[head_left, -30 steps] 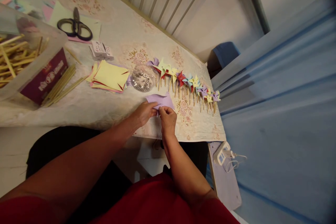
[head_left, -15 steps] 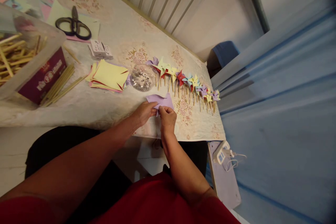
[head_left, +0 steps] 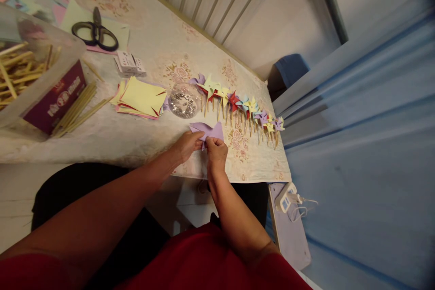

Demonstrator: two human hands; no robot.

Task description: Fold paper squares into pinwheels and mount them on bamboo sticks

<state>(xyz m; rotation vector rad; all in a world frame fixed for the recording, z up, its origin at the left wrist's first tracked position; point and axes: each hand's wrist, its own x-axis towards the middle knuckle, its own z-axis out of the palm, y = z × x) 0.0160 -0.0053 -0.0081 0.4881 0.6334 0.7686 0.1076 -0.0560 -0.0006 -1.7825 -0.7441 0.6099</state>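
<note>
Both hands hold one piece of purple paper [head_left: 215,131] above the table's front edge, its flaps partly curled in. My left hand [head_left: 187,146] is closed on its left side, thumb lying on top. My right hand [head_left: 216,149] pinches the near right part, and the fingertips hide what lies under them. Just beyond the paper stands a round clear dish [head_left: 184,101] with small shiny metal pins or fasteners. To the left lies a stack of cut paper squares [head_left: 142,96], yellow on top. Several finished pinwheels [head_left: 252,107] on sticks lie in a row at the right.
A plastic tub [head_left: 68,50] of wooden sticks stands at the left, with loose sticks [head_left: 76,111] beside it. Black scissors [head_left: 96,34] rest on paper sheets behind small white boxes [head_left: 130,63]. A power strip [head_left: 286,197] lies on a stool [head_left: 292,240] at the lower right.
The right flap of the purple paper has shifted a little, its corner now folded further in. Both hands stay in nearly the same place and keep hold of the paper.
</note>
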